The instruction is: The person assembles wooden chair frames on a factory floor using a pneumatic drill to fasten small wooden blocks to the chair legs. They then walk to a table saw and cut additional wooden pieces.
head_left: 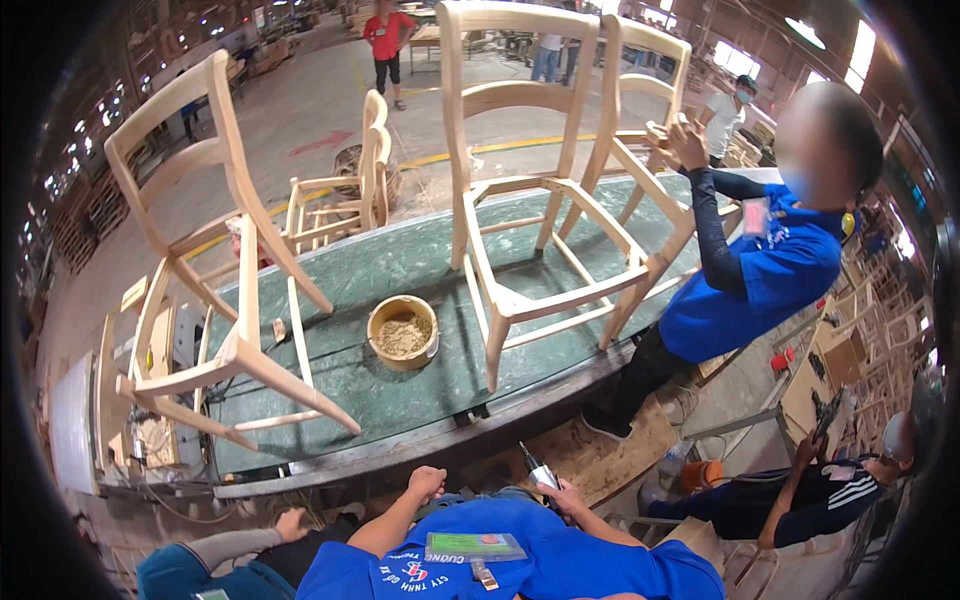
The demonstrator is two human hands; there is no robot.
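Note:
My right hand (566,498) is wrapped round a power screwdriver (541,474), a pale-bodied tool with a dark bit pointing up and left. My left hand (428,484) is closed in front of my body, its fingers curled; whether anything is in it is hidden. Both hands stay on my side of the green worktop (395,400), apart from the chairs. Beyond them stands a bare wooden chair frame (535,304) without a seat. Left of it, a round tub (402,336) holds tan, crumbly material. Another seatless chair frame (237,352) leans at the left.
A co-worker in a blue shirt (760,285) stands at the right, hands raised by a third chair frame (640,165). At lower left a grey sleeve (232,547) reaches in. A metal rail (400,448) edges the worktop. Another person (800,495) is at lower right, near an orange bucket (700,474).

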